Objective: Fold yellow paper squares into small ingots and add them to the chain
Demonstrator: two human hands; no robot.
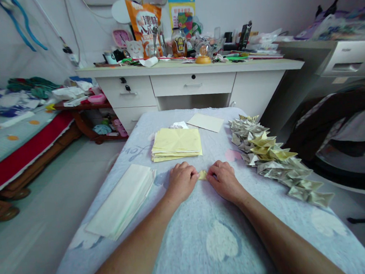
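Between my two hands, low over the cloth-covered table (180,249), is a small folded piece of yellow paper (202,175). My left hand (182,181) pinches its left end, fingers curled. At the right end my right hand (224,179) is closed on it in the same way. Most of the paper is hidden by the fingers. Just beyond my hands lies a stack of yellow paper sheets (176,142). A pile of long white paper (122,201) rests to the left of my left arm. Several folded paper boats (275,162), silver-grey and yellow, form rows on the right.
A pale flat card (205,122) and a crumpled white tissue (179,125) lie behind the yellow stack. Past the table stands a white desk (193,82) crowded with jars and packets. A bed (18,140) is on the left, a washing machine (350,138) on the right.
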